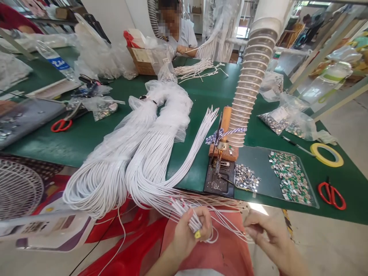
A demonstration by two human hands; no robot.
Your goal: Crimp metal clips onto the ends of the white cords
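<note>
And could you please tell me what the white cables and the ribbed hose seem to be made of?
White cables: probably a smooth plastic or rubber sheath, judging by their soft sheen and easy bends. Ribbed hose: likely clear, glossy plastic, as its wall looks see-through between pale rings.

I'm getting a bright, fairly even view, with soft shadows on the tabletop (218, 92). A window (243, 31) at the back is blown out white, and I see hard glare on a patch of floor (330, 247). The right hand (268, 234) looks slightly soft; wide-angle distortion stretches the fan (20, 188) at the left edge. Pixelation masks a co-worker's head (169, 17).
</note>
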